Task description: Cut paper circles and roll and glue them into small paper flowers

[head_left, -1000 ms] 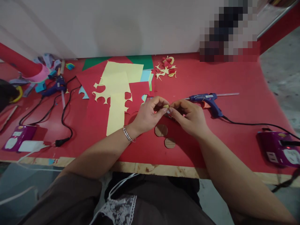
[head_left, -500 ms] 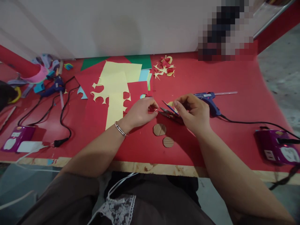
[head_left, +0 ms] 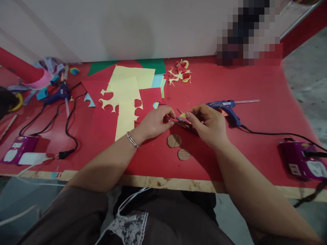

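Observation:
My right hand (head_left: 208, 125) pinches a small yellow paper piece (head_left: 182, 115) between thumb and forefinger. My left hand (head_left: 155, 123), with a metal bangle on the wrist, has its fingertips closed on the end of a dark pair of scissors (head_left: 184, 125) that lies low over the red table (head_left: 255, 85) between both hands. Two round brown cardboard discs (head_left: 174, 140) (head_left: 184, 154) lie just in front of the hands. A blue glue gun (head_left: 226, 107) rests right behind my right hand.
Yellow paper with cut-outs (head_left: 125, 97) lies on red, green and blue sheets at the back left. Paper scraps (head_left: 180, 73) sit near the wall. A second glue gun (head_left: 60, 93), cables and purple power strips (head_left: 16, 148) (head_left: 302, 160) flank both sides.
The hands, joined around the yellow piece a second ago, parted. The right hand kept the piece; the left hand dropped to the scissors on the table.

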Motion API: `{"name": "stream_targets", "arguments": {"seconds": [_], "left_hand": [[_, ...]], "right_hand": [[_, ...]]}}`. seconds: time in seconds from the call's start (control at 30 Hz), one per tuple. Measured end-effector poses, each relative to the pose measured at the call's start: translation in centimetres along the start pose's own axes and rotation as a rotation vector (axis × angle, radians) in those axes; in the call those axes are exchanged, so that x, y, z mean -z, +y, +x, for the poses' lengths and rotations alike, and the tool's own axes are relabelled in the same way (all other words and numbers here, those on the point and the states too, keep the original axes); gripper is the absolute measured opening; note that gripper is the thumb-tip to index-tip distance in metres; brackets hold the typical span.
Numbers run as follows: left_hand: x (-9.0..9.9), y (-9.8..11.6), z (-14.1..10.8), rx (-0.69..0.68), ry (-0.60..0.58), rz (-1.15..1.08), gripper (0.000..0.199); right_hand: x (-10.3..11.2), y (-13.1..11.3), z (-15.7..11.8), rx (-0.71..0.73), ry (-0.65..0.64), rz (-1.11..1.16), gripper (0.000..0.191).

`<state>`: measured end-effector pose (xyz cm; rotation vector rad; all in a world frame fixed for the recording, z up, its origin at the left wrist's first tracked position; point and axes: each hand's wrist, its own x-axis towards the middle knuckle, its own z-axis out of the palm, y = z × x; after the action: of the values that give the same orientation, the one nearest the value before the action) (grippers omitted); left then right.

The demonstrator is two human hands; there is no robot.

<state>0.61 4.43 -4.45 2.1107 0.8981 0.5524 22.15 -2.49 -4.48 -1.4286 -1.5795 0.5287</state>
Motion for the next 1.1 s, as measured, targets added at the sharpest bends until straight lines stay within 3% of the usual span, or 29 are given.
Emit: {"name": "stream_targets", "arguments": {"seconds": [0.23, 0.63, 0.87, 1.0, 1.1], "left_hand": [[0.9, 0.2, -0.3, 0.014, -0.141, 0.106, 0.021], [0.6, -0.3, -0.3, -0.042, -0.136, 0.213, 0.005], [1.3, 0.3, -0.3, -0.004, -0.243, 0.206, 0.024], [1.2, -0.2, -0.2, -0.007, -0.254, 0.216, 0.011], [0.9, -0.5, 0.0, -0.026, -0.186, 0.171, 0.007]], "right_hand": [[0.1, -0.1, 0.1, 0.036, -0.002, -0.039, 0.022], [0.0, 0.0, 0.1, 0.079, -0.020, -0.086, 0.021], [0.0, -0.1, 0.1, 0.085, -0.036, -0.084, 0.020], [0.0, -0.1, 0.2, 0.092, -0.030, -0.089, 0.019], [0.0, 0.0, 0.2, 0.088, -0.032, -0.085, 0.019]]}}
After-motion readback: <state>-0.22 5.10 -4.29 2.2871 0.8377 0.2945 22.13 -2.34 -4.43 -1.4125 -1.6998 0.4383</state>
